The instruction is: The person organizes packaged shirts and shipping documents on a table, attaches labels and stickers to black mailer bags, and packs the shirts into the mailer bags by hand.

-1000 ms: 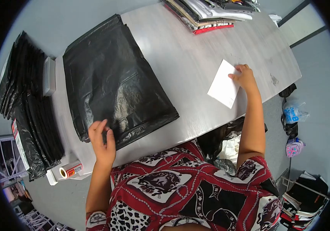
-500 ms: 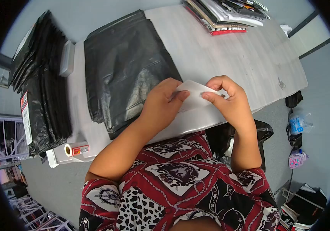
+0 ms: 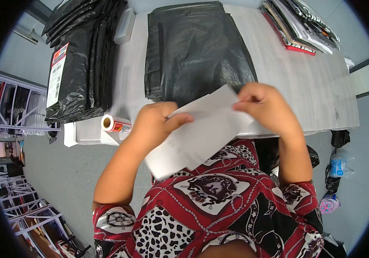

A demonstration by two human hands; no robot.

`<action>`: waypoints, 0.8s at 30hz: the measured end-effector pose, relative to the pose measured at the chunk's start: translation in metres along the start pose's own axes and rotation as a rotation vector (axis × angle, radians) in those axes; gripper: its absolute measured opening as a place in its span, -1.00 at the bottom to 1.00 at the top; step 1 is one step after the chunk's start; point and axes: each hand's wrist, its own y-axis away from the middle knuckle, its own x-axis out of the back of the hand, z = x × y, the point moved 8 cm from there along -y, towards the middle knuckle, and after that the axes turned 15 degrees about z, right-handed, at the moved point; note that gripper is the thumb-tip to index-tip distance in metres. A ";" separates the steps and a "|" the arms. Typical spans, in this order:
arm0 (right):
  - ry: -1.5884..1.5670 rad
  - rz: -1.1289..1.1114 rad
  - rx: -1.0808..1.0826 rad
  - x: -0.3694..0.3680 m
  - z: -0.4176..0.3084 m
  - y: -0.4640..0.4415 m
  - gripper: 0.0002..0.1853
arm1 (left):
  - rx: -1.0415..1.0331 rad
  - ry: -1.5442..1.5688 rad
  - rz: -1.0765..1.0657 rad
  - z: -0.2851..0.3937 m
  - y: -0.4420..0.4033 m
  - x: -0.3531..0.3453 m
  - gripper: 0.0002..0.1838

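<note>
A white paper sheet (image 3: pixel 201 133), with what looks like a second layer offset beneath it, is held in front of my body at the table's near edge. My left hand (image 3: pixel 161 122) pinches its left side between thumb and fingers. At the upper right corner, my right hand (image 3: pixel 264 103) is closed with thumb and fingertips together on the paper; the edge there is blurred. Just beyond the paper lies a flat pile of black plastic bags (image 3: pixel 197 51) on the grey table (image 3: pixel 305 77).
Black wrapped parcels (image 3: pixel 81 64), one with a white and red label, stand at the left beside a clear box (image 3: pixel 124 26). A label roll (image 3: pixel 115 124) lies at the front left edge. Folded garments (image 3: pixel 298 28) are stacked at the back right.
My left hand has left the black bags and taken hold of the paper. Both hands have brought the paper nearer my body and opened it wider. The view has turned left.
</note>
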 end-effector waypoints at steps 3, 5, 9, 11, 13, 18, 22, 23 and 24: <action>-0.108 0.436 -0.150 0.087 0.060 -0.010 -0.89 | 0.248 0.054 0.091 -0.059 0.014 0.050 -0.63; -0.272 0.536 -0.276 0.118 0.098 -0.010 -0.90 | 0.430 0.042 0.199 -0.112 0.017 0.095 -0.71; -0.356 0.376 -0.363 0.050 0.154 -0.004 -0.88 | 0.142 -0.300 0.393 -0.111 -0.012 0.120 -0.75; -0.383 0.291 -0.458 0.010 0.149 -0.003 -0.88 | 0.159 -0.515 0.337 -0.095 -0.033 0.104 -0.73; -0.415 0.272 -0.488 -0.010 0.148 -0.006 -0.87 | 0.106 -0.721 0.301 -0.095 -0.052 0.090 -0.68; -0.202 0.290 -0.411 -0.031 0.181 -0.008 -0.88 | -0.343 -0.756 0.503 -0.034 -0.047 0.047 -0.60; 0.217 0.305 -0.274 -0.031 0.171 -0.009 -0.80 | -0.382 -0.296 0.026 -0.036 0.014 -0.065 -0.74; 0.345 0.299 -0.226 -0.031 0.157 -0.009 -0.77 | -0.384 -0.274 0.030 -0.044 0.025 -0.077 -0.76; 0.473 0.294 -0.179 -0.031 0.146 -0.009 -0.74 | -0.369 -0.243 0.071 -0.053 0.026 -0.079 -0.77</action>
